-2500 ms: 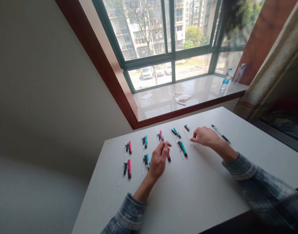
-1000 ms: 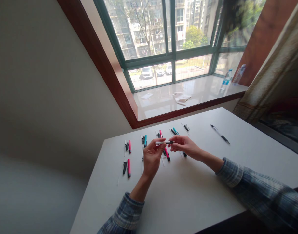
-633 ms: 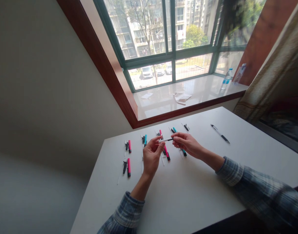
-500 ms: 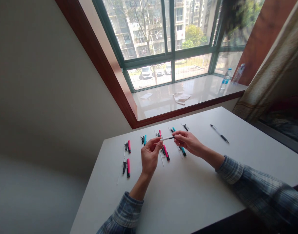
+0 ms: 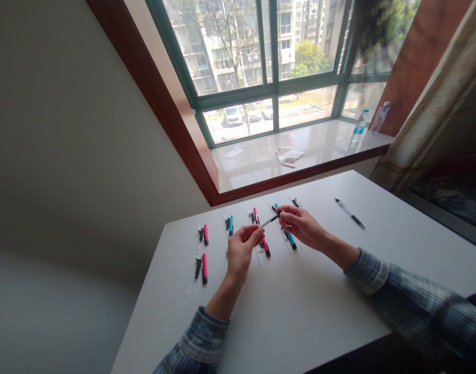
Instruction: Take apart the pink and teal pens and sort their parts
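Between both hands, above the table, is a thin pen with a white barrel and a black end, tilted up to the right. My left hand pinches the white end. The fingers of my right hand close on the black end. Beneath and around the hands lie sets of pen parts: a pink barrel with a black clip piece at the left, and a teal barrel farther back. Another pink barrel and a teal barrel lie partly hidden behind the hands.
A whole white-and-black pen lies on the right of the white table. Past the table's back edge, a window sill holds a crumpled wrapper and a water bottle. A curtain hangs at the right.
The pen has tilted more steeply, its black end rising on the right and its white end dropping. My left hand has moved slightly down and right; both hands keep their hold.
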